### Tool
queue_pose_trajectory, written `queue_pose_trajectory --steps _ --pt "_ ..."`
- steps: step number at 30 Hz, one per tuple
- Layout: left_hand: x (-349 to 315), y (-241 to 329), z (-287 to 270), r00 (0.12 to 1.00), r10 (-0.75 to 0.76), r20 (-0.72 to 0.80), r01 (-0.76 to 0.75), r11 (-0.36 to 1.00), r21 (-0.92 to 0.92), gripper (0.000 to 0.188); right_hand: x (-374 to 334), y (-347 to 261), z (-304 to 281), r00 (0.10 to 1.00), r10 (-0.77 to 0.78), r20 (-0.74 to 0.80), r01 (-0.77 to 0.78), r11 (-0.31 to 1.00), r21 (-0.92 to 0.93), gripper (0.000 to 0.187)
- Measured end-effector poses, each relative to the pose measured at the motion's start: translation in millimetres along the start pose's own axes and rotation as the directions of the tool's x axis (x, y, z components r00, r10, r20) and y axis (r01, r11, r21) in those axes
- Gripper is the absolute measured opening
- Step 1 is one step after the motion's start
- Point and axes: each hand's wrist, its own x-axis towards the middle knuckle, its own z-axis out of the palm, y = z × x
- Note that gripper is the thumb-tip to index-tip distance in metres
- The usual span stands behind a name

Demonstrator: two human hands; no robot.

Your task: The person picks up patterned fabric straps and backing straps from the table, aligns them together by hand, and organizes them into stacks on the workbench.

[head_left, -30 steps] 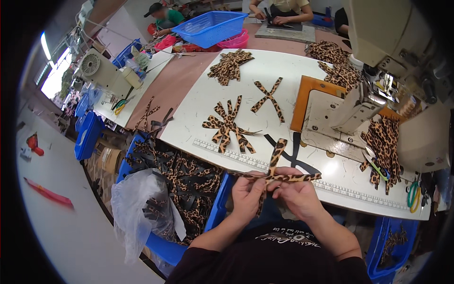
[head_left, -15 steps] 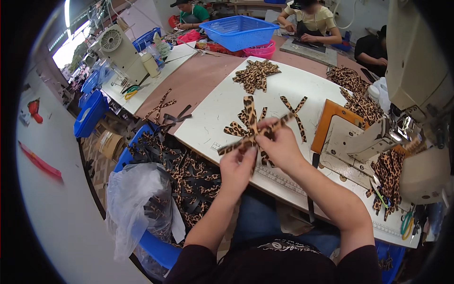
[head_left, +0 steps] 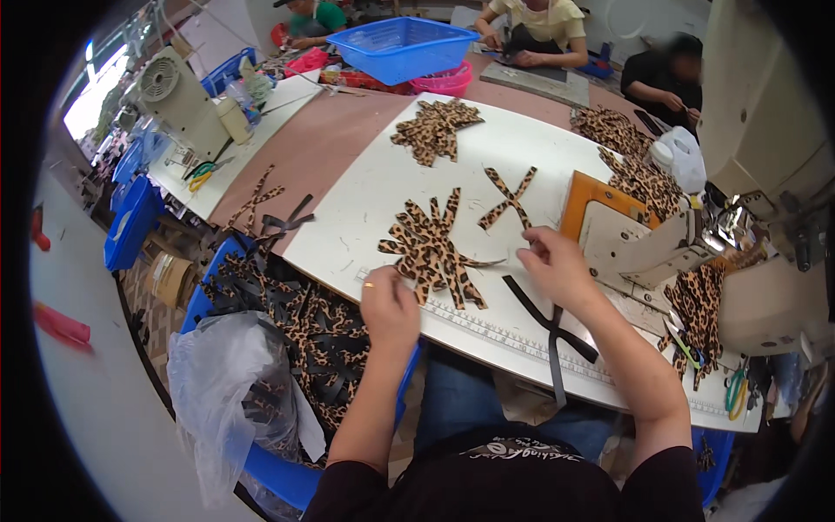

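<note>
Leopard-print strips joined in crosses lie in a fanned pile (head_left: 432,252) on the white tabletop before me. My left hand (head_left: 389,304), with a ring on one finger, rests at the pile's near left edge, loosely bent and holding nothing that I can see. To the right of the pile, my right hand (head_left: 557,268) has its fingers curled at the lower end of a single leopard-print cross strap (head_left: 511,198), pinching its tip. A black-side-up cross strap (head_left: 553,326) lies below that hand, one end hanging over the table edge.
A sewing machine (head_left: 639,252) stands at right, with leopard strips (head_left: 696,304) and scissors (head_left: 738,391) nearby. Another pile (head_left: 437,129) lies at the far side. A blue basket of straps (head_left: 196,304) sits at lower left. Several people work beyond the table.
The leopard-print cross held in both hands now lies on the pile, released. My right hand has moved right to the single cross; my left has drawn back to the pile's edge.
</note>
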Motion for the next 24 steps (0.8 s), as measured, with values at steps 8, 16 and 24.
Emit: queue_pose_trajectory --steps 8,16,24 --pt "11.8 -3.2 4.9 0.955 -0.189 -0.228 0.033 0.833 -0.552 0.027 -71.4 33.0 -49.0 0.99 -0.14 -0.003 0.138 0.977 -0.165 0.028" --pt "-39.3 84.4 5.0 0.972 0.234 0.008 -0.206 0.872 -0.443 0.016 -91.7 24.2 -53.1 0.951 -0.297 0.084 0.307 0.884 -0.351 0.028" --pt "-81.8 101.1 14.1 0.915 0.307 0.261 -0.129 0.837 -0.532 0.013 -150.8 6.5 -46.8 0.918 -0.362 0.16 0.395 0.805 -0.443 0.038"
